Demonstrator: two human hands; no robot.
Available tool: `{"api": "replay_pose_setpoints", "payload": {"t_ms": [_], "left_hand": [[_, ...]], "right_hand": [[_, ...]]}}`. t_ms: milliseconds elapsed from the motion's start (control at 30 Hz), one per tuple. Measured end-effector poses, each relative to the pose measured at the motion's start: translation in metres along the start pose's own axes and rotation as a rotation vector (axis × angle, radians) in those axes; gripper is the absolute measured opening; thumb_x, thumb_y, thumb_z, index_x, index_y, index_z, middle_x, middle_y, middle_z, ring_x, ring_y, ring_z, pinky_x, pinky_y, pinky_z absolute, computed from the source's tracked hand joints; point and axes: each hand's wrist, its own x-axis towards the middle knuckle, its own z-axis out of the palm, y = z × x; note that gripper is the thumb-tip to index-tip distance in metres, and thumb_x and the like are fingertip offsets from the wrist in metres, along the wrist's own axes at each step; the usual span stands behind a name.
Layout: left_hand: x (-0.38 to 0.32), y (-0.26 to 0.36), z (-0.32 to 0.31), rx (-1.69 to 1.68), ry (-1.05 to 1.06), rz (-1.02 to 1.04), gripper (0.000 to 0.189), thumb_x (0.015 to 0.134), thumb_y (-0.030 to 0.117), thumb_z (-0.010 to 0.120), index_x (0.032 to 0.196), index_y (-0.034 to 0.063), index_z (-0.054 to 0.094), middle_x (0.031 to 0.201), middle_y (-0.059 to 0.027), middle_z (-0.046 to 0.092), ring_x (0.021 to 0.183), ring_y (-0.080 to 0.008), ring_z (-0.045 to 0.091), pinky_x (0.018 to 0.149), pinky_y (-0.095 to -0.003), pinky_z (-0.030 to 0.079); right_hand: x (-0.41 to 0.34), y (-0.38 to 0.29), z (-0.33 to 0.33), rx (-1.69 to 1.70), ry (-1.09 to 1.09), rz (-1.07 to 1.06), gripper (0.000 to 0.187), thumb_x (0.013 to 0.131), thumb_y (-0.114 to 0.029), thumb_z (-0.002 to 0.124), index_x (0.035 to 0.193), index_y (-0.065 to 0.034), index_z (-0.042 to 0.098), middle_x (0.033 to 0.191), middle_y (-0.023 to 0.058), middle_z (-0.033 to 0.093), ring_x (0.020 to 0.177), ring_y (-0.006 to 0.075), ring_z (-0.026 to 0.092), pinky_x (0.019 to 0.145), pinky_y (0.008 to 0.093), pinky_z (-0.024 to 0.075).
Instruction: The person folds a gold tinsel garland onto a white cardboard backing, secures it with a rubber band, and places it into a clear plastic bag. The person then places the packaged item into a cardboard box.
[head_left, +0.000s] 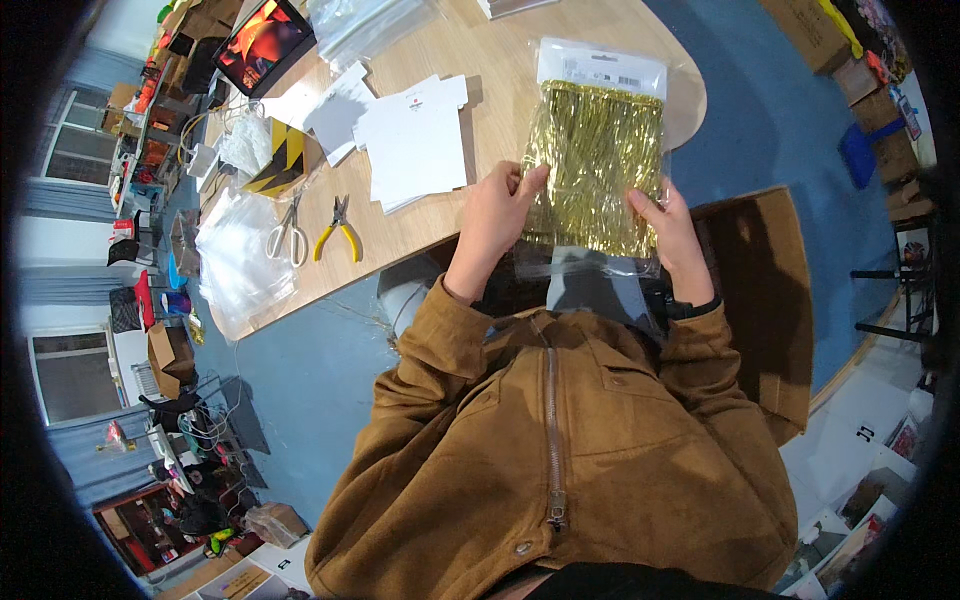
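A clear plastic bag of gold tinsel fringe (596, 165) with a white header card (600, 67) is held up in front of me, over the table's near edge. My left hand (499, 217) grips its left side, thumb on the front. The right side is gripped by my right hand (675, 232), also with the thumb on the front. On the table (420, 225) to the left lie flat white printed cards (416, 146), yellow-handled pliers (337, 230), white-handled scissors (289, 234) and a pile of clear plastic bags (244, 255).
A tablet (262, 41) stands at the table's back left, beside more plastic sleeves (367, 26). A black-and-yellow striped box (281, 157) sits nearer, by cables. An open cardboard box (757, 300) is on my right, below the table. Cluttered shelves line the left wall.
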Motion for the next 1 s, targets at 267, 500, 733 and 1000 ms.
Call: {"api": "replay_pose_setpoints", "payload": {"t_ms": [267, 500, 733, 1000], "left_hand": [[0.009, -0.015, -0.002, -0.539, 0.029, -0.06, 0.056, 0.102, 0.04, 0.065, 0.126, -0.0081, 0.052, 0.099, -0.0128, 0.068, 0.085, -0.0151, 0.062, 0.071, -0.0303, 0.05], [-0.021, -0.017, -0.014, -0.728, -0.164, -0.176, 0.072, 0.098, 0.027, 0.073, 0.148, -0.0062, 0.032, 0.113, -0.0152, 0.067, 0.093, -0.0168, 0.068, 0.062, -0.0264, 0.056], [-0.038, -0.034, -0.022, -0.499, -0.121, -0.124, 0.064, 0.096, 0.015, 0.073, 0.147, 0.0007, 0.037, 0.088, -0.009, 0.068, 0.057, -0.008, 0.057, 0.048, -0.0222, 0.043], [-0.089, -0.079, -0.041, 0.146, 0.211, 0.259, 0.045, 0.095, 0.007, 0.07, 0.138, 0.0091, 0.057, 0.104, -0.0101, 0.066, 0.084, -0.0177, 0.065, 0.066, -0.0309, 0.055]], "right_hand": [[0.025, -0.021, 0.016, 0.128, -0.143, 0.016, 0.042, 0.101, -0.012, 0.065, 0.138, 0.0019, 0.053, 0.121, 0.0053, 0.066, 0.102, 0.013, 0.064, 0.089, 0.0297, 0.0526], [0.014, -0.005, 0.018, -0.273, 0.062, -0.059, 0.06, 0.101, -0.012, 0.065, 0.152, 0.002, 0.038, 0.124, 0.0077, 0.063, 0.109, 0.0115, 0.061, 0.094, 0.0295, 0.0503], [-0.019, -0.013, -0.011, -0.169, -0.051, 0.058, 0.053, 0.106, -0.013, 0.057, 0.152, 0.0005, 0.035, 0.11, 0.0117, 0.07, 0.096, 0.0184, 0.07, 0.082, 0.032, 0.0579], [-0.05, 0.002, -0.036, -1.035, 0.148, -0.521, 0.065, 0.099, -0.006, 0.062, 0.157, -0.015, 0.034, 0.144, 0.0149, 0.049, 0.127, 0.0312, 0.056, 0.101, 0.0424, 0.0537]]}}
